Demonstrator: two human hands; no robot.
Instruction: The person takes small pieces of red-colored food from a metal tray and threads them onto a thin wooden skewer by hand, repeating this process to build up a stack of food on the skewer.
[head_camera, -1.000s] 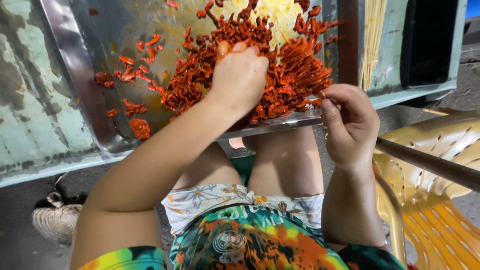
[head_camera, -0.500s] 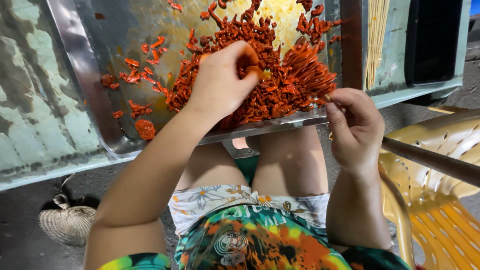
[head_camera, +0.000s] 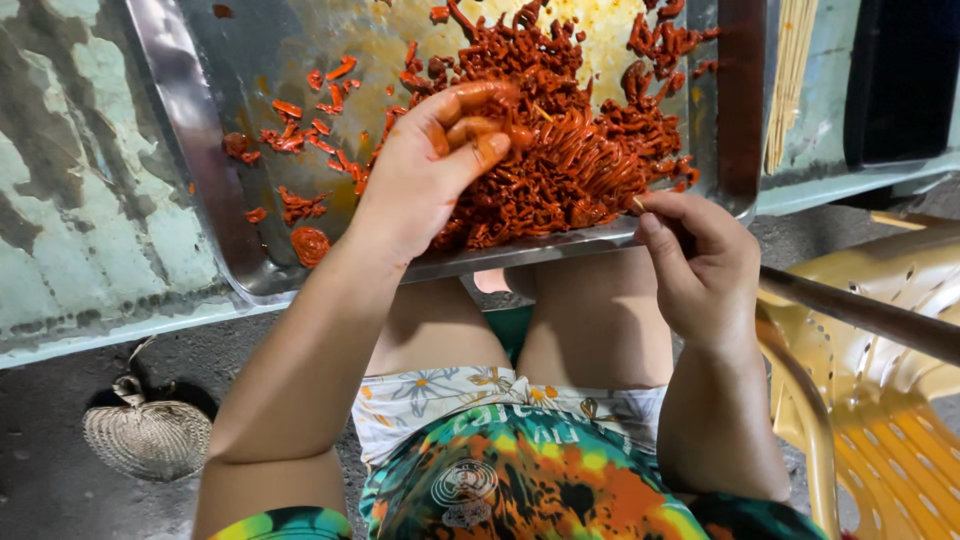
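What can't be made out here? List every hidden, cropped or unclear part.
Head view, the only one:
- Left hand: the red sauce-coated strips under its palm are hidden.
- Right hand: the thin wooden skewer shows only its tip; the fist hides the rest.
- Shiny metal tray: far side cut off by the top edge.
- Yellow plastic chair: cropped by the right edge.
- Woven hand fan: dim, partly hidden by the forearm.
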